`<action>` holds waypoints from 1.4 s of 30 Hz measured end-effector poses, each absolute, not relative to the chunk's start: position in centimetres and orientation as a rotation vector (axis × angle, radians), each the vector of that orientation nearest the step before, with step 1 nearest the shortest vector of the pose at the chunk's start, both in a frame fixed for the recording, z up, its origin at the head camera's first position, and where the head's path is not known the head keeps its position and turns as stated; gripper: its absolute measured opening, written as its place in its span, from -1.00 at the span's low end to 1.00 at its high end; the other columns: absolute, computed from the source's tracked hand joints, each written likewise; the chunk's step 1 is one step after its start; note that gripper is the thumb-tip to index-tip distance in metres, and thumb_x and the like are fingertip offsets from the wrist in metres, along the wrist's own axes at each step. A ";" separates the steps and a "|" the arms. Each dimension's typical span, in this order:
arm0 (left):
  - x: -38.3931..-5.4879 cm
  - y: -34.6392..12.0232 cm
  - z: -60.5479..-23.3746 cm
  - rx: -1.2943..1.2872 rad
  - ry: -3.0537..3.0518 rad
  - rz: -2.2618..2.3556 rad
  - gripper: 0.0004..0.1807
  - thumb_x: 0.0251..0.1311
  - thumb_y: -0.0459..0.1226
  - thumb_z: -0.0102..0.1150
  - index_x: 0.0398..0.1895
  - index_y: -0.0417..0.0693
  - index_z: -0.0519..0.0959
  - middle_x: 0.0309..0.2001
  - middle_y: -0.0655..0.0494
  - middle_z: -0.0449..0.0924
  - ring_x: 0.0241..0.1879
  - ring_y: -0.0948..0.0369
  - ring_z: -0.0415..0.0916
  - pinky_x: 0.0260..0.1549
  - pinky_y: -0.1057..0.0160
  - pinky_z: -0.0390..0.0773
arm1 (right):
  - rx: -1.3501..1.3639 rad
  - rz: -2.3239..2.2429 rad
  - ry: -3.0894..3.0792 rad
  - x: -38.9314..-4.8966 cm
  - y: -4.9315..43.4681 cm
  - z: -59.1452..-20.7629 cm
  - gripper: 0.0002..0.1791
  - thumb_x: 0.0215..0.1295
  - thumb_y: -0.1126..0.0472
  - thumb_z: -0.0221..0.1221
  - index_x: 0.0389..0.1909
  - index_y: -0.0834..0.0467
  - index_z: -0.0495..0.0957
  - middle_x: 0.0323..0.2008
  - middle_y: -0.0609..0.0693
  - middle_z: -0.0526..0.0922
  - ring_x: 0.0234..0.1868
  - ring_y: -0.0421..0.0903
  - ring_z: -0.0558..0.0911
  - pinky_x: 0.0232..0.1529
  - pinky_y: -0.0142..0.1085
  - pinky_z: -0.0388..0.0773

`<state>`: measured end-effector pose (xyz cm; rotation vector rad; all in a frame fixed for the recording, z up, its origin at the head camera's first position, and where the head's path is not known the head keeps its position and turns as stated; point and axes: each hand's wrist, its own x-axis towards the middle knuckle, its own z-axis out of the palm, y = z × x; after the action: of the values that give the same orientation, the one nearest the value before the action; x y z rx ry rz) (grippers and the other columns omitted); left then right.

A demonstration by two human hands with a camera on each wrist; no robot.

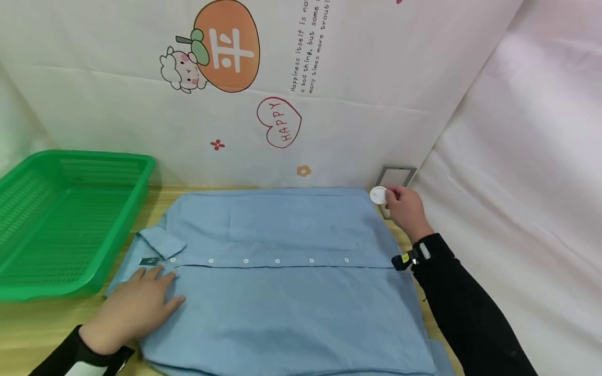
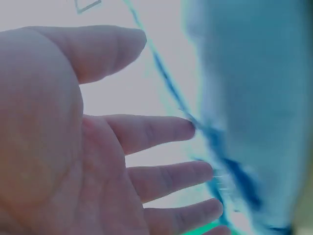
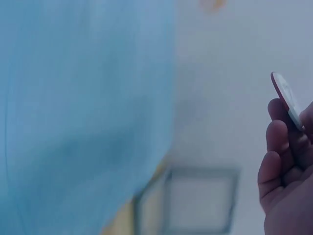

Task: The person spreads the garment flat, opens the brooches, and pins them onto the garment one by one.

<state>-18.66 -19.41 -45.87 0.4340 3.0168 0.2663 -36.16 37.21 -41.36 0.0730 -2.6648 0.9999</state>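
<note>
A light blue button-up shirt (image 1: 282,313) lies spread on the table, its collar (image 1: 162,241) to the left and a row of white buttons across it. My left hand (image 1: 136,300) rests near the collar with fingers spread; the left wrist view shows its palm and straight fingers over the cloth. Beyond the shirt's far right corner, my right hand (image 1: 406,209) pinches a small round white disc (image 1: 378,196) between thumb and fingers. Seen edge-on in the right wrist view, the disc (image 3: 287,98) has a reddish back. Behind that hand stands a grey-framed rectangular box (image 1: 397,176).
A green plastic basket (image 1: 94,266) stands at the left beside the shirt. White printed cloth (image 1: 352,130) hangs along the back, and plain white cloth (image 1: 527,209) covers the right side. Strips of the yellowish table (image 1: 42,324) show around the shirt.
</note>
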 end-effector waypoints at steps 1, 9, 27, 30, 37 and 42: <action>-18.5 -19.1 -45.4 0.460 3.046 0.284 -0.40 0.28 0.06 0.25 0.08 -0.32 0.61 0.12 -0.48 0.45 0.10 -0.45 0.36 -0.07 -0.39 0.40 | 0.084 1.033 -2.649 -35.4 35.8 -40.8 -0.49 0.57 -0.02 -0.10 0.20 0.27 0.54 -0.19 0.16 0.66 -0.24 0.05 0.62 -0.34 -0.22 0.49; -16.9 -14.2 -39.5 0.709 3.237 0.653 -0.79 0.29 -0.17 0.28 -0.13 -0.10 0.70 -0.14 0.02 0.68 -0.15 0.01 0.64 -0.23 -0.04 0.61 | 0.445 1.055 -2.514 -28.3 25.6 -36.2 -0.65 0.57 0.07 0.02 0.13 0.16 0.62 -0.27 0.00 0.69 -0.32 -0.10 0.59 -0.38 -0.20 0.49; -14.1 -6.9 -34.6 1.095 2.945 1.837 -0.64 0.27 -0.36 0.27 0.15 -0.07 0.61 -0.16 0.21 0.63 -0.32 0.38 0.56 -0.50 0.30 0.56 | 1.215 0.800 -2.038 -18.1 15.6 -33.8 -0.71 0.57 0.20 0.02 0.07 0.21 0.64 -0.34 -0.05 0.64 -0.42 -0.19 0.48 -0.42 -0.33 0.43; -14.1 -6.6 -34.5 1.097 2.858 1.907 -0.58 0.29 -0.35 0.28 0.21 -0.09 0.55 -0.20 0.23 0.63 -0.33 0.38 0.58 -0.48 0.28 0.58 | 1.243 0.813 -2.006 -17.4 15.0 -33.7 -0.68 0.58 0.16 -0.01 0.04 0.22 0.66 -0.40 -0.07 0.61 -0.46 -0.19 0.46 -0.45 -0.36 0.43; -13.8 -6.6 -34.5 1.089 2.843 1.891 -0.59 0.32 -0.38 0.26 0.23 -0.12 0.56 -0.32 0.32 0.62 -0.38 0.39 0.54 -0.43 0.28 0.57 | 1.208 0.907 -2.025 -16.6 14.0 -33.9 -0.66 0.58 0.12 -0.01 0.06 0.25 0.61 -0.33 -0.04 0.63 -0.46 -0.22 0.49 -0.44 -0.41 0.43; -13.4 -6.6 -34.3 1.026 2.862 1.960 -0.62 0.32 -0.38 0.26 0.20 -0.12 0.60 -0.25 0.27 0.62 -0.34 0.38 0.56 -0.48 0.30 0.58 | 1.122 1.203 -2.068 -15.9 13.7 -34.4 -0.58 0.56 0.02 0.01 0.16 0.28 0.47 -0.31 -0.01 0.62 -0.42 -0.19 0.55 -0.44 -0.36 0.50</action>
<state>-13.42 -6.61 -34.32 1.0257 2.8617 1.9599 -15.89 13.68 -34.44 1.1219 -2.0684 1.2033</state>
